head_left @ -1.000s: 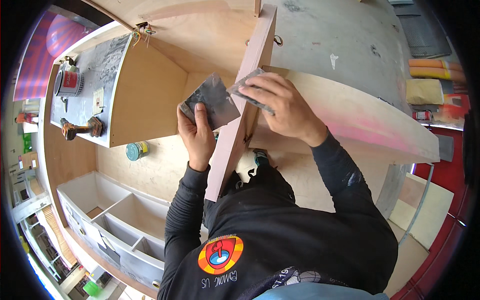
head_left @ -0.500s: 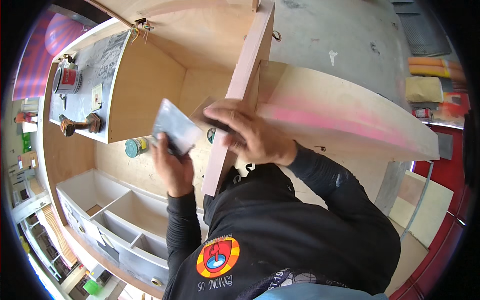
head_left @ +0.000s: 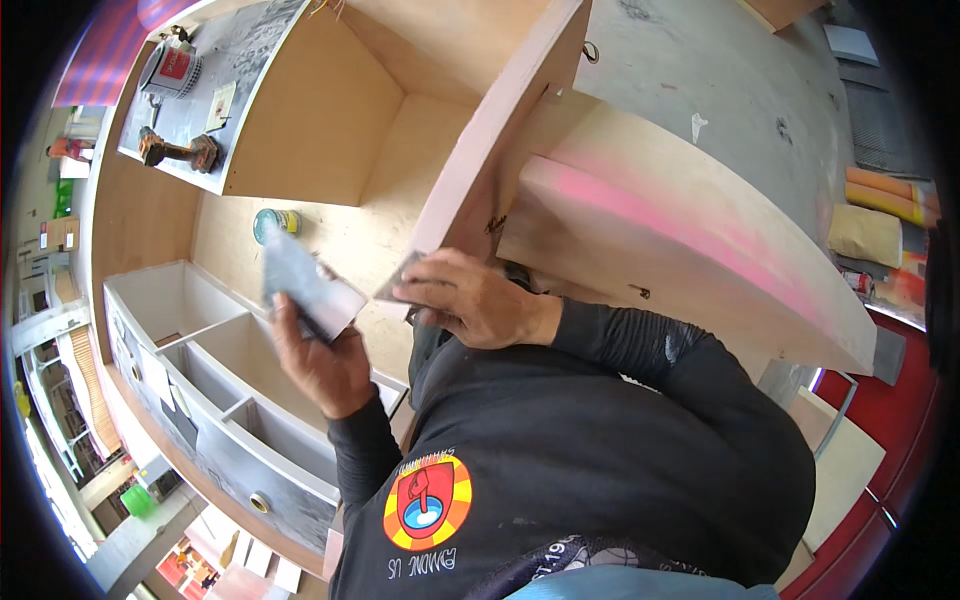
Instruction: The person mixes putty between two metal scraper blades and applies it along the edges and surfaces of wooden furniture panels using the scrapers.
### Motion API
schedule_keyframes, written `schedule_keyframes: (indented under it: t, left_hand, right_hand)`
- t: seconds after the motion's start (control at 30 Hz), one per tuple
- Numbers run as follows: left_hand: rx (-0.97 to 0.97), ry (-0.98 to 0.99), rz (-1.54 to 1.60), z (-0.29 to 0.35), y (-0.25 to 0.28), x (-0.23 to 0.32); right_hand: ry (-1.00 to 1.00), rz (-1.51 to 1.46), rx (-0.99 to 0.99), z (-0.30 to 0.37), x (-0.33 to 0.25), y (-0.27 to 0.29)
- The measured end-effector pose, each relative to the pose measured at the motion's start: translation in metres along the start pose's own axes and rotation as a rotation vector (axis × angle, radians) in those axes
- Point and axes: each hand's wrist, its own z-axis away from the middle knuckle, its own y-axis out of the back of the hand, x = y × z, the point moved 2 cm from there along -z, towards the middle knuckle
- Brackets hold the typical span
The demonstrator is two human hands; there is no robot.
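My left hand (head_left: pixel 328 365) is closed on a flat square plate (head_left: pixel 315 290), whose pale grey face is smeared and partly blurred. In my right hand (head_left: pixel 480 300), the fingers pinch a small, thin, dark flat scraper (head_left: pixel 396 277); part of it is hidden by the fingers. The scraper is beside the near end of a long board edge (head_left: pixel 470 170) coated in pale pink. Whether it touches that edge, I cannot tell. A gap separates the plate from the scraper.
A curved panel with a pink streak (head_left: pixel 640 210) joins the board on the right. On the left stand a grey-topped cabinet holding a paint can (head_left: pixel 172 70) and a cordless drill (head_left: pixel 180 150), a teal tin (head_left: pixel 275 225), and a grey divided drawer unit (head_left: pixel 220 340).
My right hand has come down and nearer to me along the pink board, to its near end. My left hand with the plate has shifted left and slightly down. The view has shifted too.
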Motion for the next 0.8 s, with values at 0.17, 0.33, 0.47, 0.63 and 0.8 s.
schedule_keyframes:
  t: [0.17, 0.33, 0.47, 0.63, 0.8]
  left_hand:
    - [0.032, -0.206, -0.218, 0.027, 0.018, 0.014]
    - [0.188, -0.181, -0.313, 0.047, 0.047, -0.011]
    - [0.064, -0.26, -0.425, 0.056, 0.061, -0.018]
    - [-0.011, -0.328, -0.734, 0.066, 0.054, -0.022]
    - [0.121, -0.399, -0.603, 0.057, 0.057, -0.003]
  right_hand:
    - [-0.013, -0.164, -0.061, 0.027, 0.006, 0.01]
    - [0.017, 0.046, -0.002, 0.021, 0.004, 0.046]
    - [0.201, 0.254, -0.104, 0.001, -0.017, 0.053]
    - [0.149, 0.364, -0.167, 0.011, -0.035, 0.02]
    - [0.066, 0.356, -0.39, 0.058, -0.023, -0.007]
